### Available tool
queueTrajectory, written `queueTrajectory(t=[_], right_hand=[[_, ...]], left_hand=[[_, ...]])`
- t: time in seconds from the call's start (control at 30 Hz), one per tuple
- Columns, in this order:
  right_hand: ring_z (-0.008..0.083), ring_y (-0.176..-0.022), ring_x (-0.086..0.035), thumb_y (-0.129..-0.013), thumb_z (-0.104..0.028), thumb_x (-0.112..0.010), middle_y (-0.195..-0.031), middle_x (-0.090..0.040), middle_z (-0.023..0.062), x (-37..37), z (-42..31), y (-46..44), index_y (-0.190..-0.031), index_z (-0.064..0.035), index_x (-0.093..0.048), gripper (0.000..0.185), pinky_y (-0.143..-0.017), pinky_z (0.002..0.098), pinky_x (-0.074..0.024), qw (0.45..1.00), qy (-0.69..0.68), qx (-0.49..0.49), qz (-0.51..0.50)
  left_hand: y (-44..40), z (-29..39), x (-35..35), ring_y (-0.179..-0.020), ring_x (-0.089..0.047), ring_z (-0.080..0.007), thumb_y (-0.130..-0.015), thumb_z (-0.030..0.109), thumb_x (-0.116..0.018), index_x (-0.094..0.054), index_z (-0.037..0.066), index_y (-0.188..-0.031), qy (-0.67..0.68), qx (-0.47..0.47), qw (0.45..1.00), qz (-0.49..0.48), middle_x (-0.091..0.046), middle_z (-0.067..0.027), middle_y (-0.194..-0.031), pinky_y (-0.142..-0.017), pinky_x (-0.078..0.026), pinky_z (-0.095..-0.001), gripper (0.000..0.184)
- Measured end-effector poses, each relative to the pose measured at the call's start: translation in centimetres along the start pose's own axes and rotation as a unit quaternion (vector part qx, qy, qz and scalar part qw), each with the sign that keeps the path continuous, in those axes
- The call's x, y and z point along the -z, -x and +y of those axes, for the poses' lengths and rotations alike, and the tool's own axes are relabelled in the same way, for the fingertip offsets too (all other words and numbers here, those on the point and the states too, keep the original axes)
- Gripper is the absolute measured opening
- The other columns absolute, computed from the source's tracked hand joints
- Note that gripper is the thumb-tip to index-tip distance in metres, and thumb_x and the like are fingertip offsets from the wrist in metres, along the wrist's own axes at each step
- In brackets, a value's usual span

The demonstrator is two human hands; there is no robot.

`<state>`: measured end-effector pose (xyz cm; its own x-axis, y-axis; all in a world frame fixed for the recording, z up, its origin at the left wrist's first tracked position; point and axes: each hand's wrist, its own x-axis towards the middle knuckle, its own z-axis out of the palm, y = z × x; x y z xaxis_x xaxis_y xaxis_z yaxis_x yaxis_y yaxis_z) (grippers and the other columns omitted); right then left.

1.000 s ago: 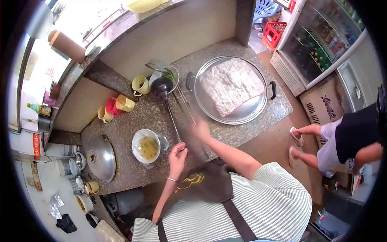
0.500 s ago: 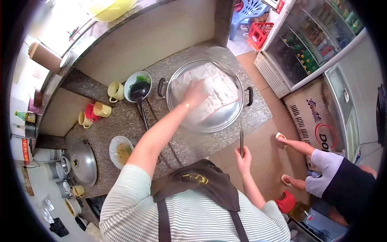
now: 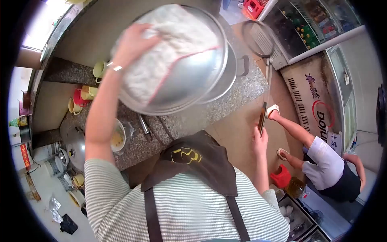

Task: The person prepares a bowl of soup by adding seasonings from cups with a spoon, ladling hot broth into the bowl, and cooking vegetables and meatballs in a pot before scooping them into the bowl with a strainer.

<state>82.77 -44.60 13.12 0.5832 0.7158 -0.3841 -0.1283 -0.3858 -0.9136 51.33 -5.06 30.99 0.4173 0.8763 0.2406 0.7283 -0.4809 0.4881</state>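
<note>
My left hand grips the white cloth, which lies folded over a round metal lid. The lid is raised and shifted left above a metal pot, whose right rim and handle show; the pot's contents are hidden. My right hand holds the long handle of a round strainer, out over the floor beyond the counter's edge. Below the lid, a dark ladle's handle lies on the counter, its bowl hidden. A bowl of soup is partly behind my left forearm.
Yellow and red mugs stand along the counter wall. A domed lid is at the left. Another person stands at the right, near a drinks fridge and a red crate.
The cloth and lid have risen and moved left with my left hand on them, uncovering part of the pot. The strainer has moved right and now points up and away, in my right hand.
</note>
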Motion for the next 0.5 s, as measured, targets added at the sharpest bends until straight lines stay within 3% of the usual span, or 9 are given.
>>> queueTrajectory(t=[0.03, 0.13, 0.2, 0.27, 0.33, 0.37, 0.43, 0.47, 0.5], right_hand=[[0.0006, -0.049, -0.036, -0.089, -0.017, -0.053, -0.063, -0.041, -0.0072, 0.1, -2.0, -0.3, -0.110, -0.0082, -0.053, 0.023, -0.042, 0.0160, -0.0258, 0.998, 0.038, -0.008, -0.051], [0.0011, -0.049, -0.034, -0.088, -0.015, -0.054, -0.064, -0.040, -0.0077, 1.2, -5.7, -1.7, -0.122, -0.0075, -0.050, 0.035, -0.044, 0.0164, -0.0267, 0.983, 0.111, -0.068, -0.129], [0.0012, -0.054, -0.037, -0.086, -0.013, -0.056, -0.068, -0.043, -0.0072, 2.6, -3.9, -3.8, -0.125, -0.0046, -0.047, 0.041, -0.047, 0.0163, -0.0293, 0.961, 0.215, 0.052, -0.167], [0.0016, -0.060, -0.040, -0.085, -0.012, -0.058, -0.071, -0.045, -0.0062, 2.9, -2.0, -5.8, -0.127, -0.0010, -0.045, 0.045, -0.051, 0.0165, -0.0333, 0.936, 0.258, 0.147, -0.187], [0.0044, -0.071, -0.046, -0.084, -0.011, -0.059, -0.081, -0.051, -0.0022, 0.8, -3.8, -6.0, -0.127, 0.0024, -0.044, 0.047, -0.063, 0.0190, -0.0397, 0.920, 0.339, 0.057, -0.189], [0.0079, -0.075, -0.047, -0.084, -0.011, -0.059, -0.084, -0.053, 0.0006, -0.8, -3.9, -6.1, -0.128, 0.0037, -0.043, 0.049, -0.070, 0.0223, -0.0416, 0.910, 0.331, 0.165, -0.185], [0.0091, -0.079, -0.050, -0.084, -0.011, -0.058, -0.090, -0.055, 0.0025, -3.9, -5.2, -5.7, -0.128, 0.0038, -0.042, 0.049, -0.073, 0.0228, -0.0422, 0.911, 0.346, 0.146, -0.172], [0.0102, -0.083, -0.052, -0.084, -0.011, -0.058, -0.095, -0.058, 0.0044, -5.3, -5.8, -5.5, -0.129, 0.0039, -0.042, 0.050, -0.076, 0.0234, -0.0428, 0.913, 0.358, 0.124, -0.154], [0.0256, -0.122, -0.044, -0.082, -0.018, -0.059, -0.128, -0.049, 0.0170, -6.4, -5.2, -5.8, -0.129, -0.0012, -0.043, 0.052, -0.099, 0.0340, -0.0350, 0.933, 0.309, 0.094, -0.156]], left_hand=[[1.7, -2.0, 2.7, -0.096, -0.058, -0.0277, -0.067, 0.031, -0.069, -0.062, -0.001, -0.104, -0.012, 0.008, 1.000, 0.013, -0.060, -0.0173, -0.103, -0.086, -0.043, -0.0337, 0.050], [8.7, -5.0, 10.4, -0.092, -0.057, -0.0174, -0.070, 0.017, -0.070, -0.061, -0.002, -0.105, -0.083, 0.041, 0.994, 0.054, -0.061, -0.0117, -0.096, -0.084, -0.043, -0.0280, 0.041], [14.6, -9.0, 13.9, -0.090, -0.055, -0.0147, -0.073, 0.012, -0.068, -0.059, -0.002, -0.106, -0.023, 0.100, 0.992, 0.075, -0.059, -0.0084, -0.095, -0.083, -0.042, -0.0259, 0.038], [20.9, -13.3, 16.6, -0.091, -0.054, -0.0148, -0.073, 0.010, -0.068, -0.058, -0.002, -0.108, -0.065, 0.159, 0.980, 0.104, -0.058, -0.0070, -0.097, -0.081, -0.042, -0.0259, 0.039], [27.1, -16.3, 18.8, -0.090, -0.054, -0.0143, -0.074, 0.011, -0.068, -0.057, -0.002, -0.109, -0.117, 0.195, 0.966, 0.121, -0.058, -0.0071, -0.098, -0.079, -0.042, -0.0260, 0.039], [29.8, -17.2, 19.6, -0.090, -0.054, -0.0143, -0.074, 0.011, -0.068, -0.057, -0.002, -0.109, -0.118, 0.200, 0.965, 0.125, -0.058, -0.0071, -0.098, -0.079, -0.042, -0.0260, 0.039], [35.0, -18.8, 21.0, -0.088, -0.054, -0.0172, -0.074, 0.014, -0.067, -0.057, -0.001, -0.110, -0.173, 0.298, 0.928, 0.145, -0.057, -0.0081, -0.097, -0.077, -0.042, -0.0273, 0.040], [37.8, -20.2, 21.7, -0.088, -0.054, -0.0172, -0.074, 0.014, -0.067, -0.057, -0.001, -0.110, -0.172, 0.300, 0.926, 0.151, -0.057, -0.0081, -0.097, -0.077, -0.042, -0.0273, 0.040], [40.7, -21.7, 22.2, -0.089, -0.054, -0.0195, -0.075, 0.016, -0.066, -0.057, -0.001, -0.110, -0.202, 0.300, 0.918, 0.161, -0.057, -0.0089, -0.098, -0.078, -0.042, -0.0285, 0.041]])
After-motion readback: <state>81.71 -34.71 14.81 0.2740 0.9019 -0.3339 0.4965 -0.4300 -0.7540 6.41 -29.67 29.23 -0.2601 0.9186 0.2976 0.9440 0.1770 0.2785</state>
